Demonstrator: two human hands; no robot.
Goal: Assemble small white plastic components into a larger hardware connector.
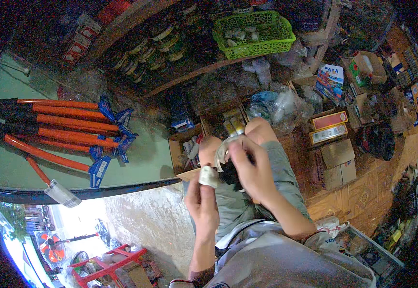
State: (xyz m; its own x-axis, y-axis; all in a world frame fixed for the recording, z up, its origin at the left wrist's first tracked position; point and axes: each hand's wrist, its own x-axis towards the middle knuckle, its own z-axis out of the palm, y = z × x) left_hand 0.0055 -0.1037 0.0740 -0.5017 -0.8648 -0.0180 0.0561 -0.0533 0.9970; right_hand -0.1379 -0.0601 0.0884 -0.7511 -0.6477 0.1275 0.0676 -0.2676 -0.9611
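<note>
Over my lap, my left hand (202, 201) pinches a small off-white, rounded piece (209, 177) between thumb and fingers. Close by on the right, my right hand (251, 165) is closed on a pale, curved, ring-like piece (221, 154); its exact kind does not show. The two pieces are very near each other, and whether they touch I cannot tell. Something black (229, 176) lies just under the right hand, partly hidden by it. My bare knees and grey-green shorts (286, 168) are below the hands.
Several orange-handled tools (69, 120) with blue-wrapped ends lie on a pale green surface (141, 163) at left. Ahead are a green plastic basket (254, 48), open cartons (223, 120) and plastic bags (286, 108). Small boxes (329, 127) stand on the brown floor at right; a red rack (108, 264) is lower left.
</note>
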